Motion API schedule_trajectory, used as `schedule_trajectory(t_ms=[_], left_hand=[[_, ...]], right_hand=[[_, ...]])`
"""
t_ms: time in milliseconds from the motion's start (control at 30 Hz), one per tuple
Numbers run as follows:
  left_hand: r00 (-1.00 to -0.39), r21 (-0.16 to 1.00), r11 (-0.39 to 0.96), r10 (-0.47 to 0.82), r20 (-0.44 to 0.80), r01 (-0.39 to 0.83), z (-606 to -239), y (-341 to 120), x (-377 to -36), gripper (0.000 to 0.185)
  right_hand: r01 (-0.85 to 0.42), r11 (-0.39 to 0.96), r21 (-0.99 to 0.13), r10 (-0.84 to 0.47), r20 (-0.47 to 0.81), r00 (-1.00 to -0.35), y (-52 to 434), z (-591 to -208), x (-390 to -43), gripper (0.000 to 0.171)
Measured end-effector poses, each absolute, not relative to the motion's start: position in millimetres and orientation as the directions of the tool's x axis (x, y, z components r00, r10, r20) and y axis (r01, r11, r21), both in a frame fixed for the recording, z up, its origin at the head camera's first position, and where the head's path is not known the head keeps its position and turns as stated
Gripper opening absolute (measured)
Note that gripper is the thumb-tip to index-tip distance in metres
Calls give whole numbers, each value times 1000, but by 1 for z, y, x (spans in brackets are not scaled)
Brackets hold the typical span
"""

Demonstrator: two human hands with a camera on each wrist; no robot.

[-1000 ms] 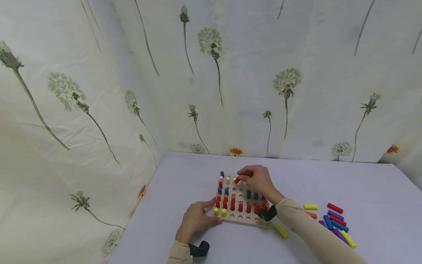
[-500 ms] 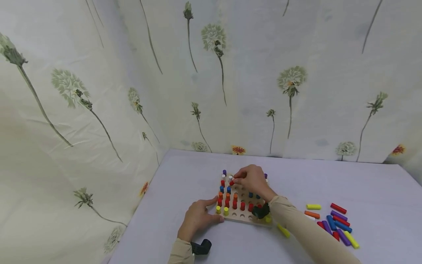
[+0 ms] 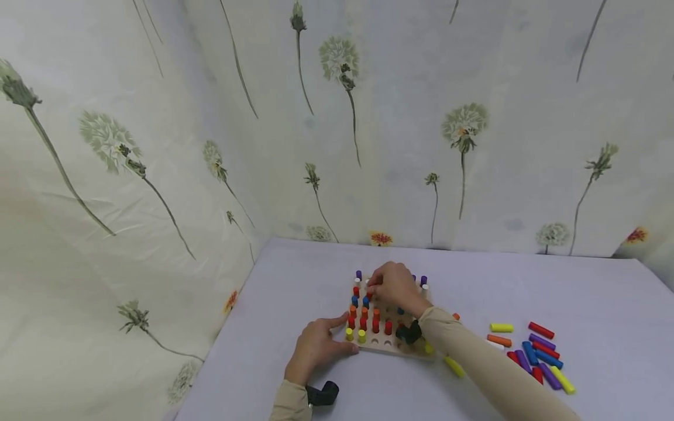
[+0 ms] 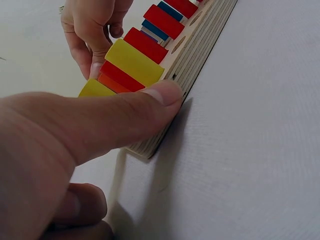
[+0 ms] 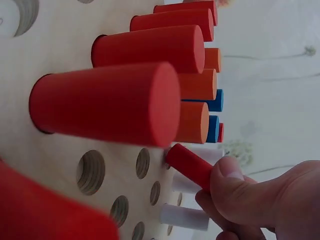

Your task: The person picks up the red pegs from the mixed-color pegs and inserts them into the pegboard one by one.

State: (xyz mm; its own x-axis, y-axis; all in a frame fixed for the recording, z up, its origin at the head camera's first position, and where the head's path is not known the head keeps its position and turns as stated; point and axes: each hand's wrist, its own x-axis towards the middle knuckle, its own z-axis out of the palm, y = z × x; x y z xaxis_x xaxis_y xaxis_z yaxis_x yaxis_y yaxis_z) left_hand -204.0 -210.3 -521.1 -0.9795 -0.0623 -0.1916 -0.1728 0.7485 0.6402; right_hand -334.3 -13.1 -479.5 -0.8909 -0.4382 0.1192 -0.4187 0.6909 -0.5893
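1. Red peg (image 5: 189, 165) is pinched between the thumb and fingers of the right hand (image 3: 392, 286), sitting in the lower right of the right wrist view with its far end down at a hole in the wooden pegboard (image 3: 392, 349).
2. In the head view that hand is over the far side of the board, centre of the frame, so the peg itself is mostly covered there.
3. Left hand (image 3: 316, 349) is lower centre-left of the head view, fingers pretty much straight, not gripping anything. Its thumb (image 4: 130, 112) is pressed flat against the near corner edge of the board, as the left wrist view shows.
4. Board is lying flat on the pale counter (image 3: 295, 280) with pegs standing in it: red, orange, blue, yellow, white, purple. Two yellow pegs (image 3: 354, 335) are in the near-left corner, right next to the left thumb.
5. Plenty of holes are open, you can see a row of them along the near edge.
6. Loose pegs (image 3: 537, 351) are in a pile on the counter at the lower right of the head view, well apart from the board.
7. Dandelion-print curtain (image 3: 337, 117) fills the whole background.
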Motion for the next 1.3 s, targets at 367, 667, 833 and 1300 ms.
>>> schedule_trajectory(t_ms=[367,667,833,1300], left_hand=[[-976,630,752,-85,-201,-195,-523,-208,-205,75],[-976,624,757,-87,-199,-195,-521,-211,-204,76],[-970,636,740,-92,-226,-218,-521,-212,-202,75],[-978,632,751,-82,-193,-188,-520,-210,-204,74]], right_hand=[[-471,731,-493,-473,132,-871,-22,-478,-336,16],[-541,739,-401,-548,111,-829,-30,-472,-341,13],[-516,745,-423,-553,41,-832,-36,-475,-338,15],[-474,746,-468,-548,-27,-836,-32,-473,-346,18]])
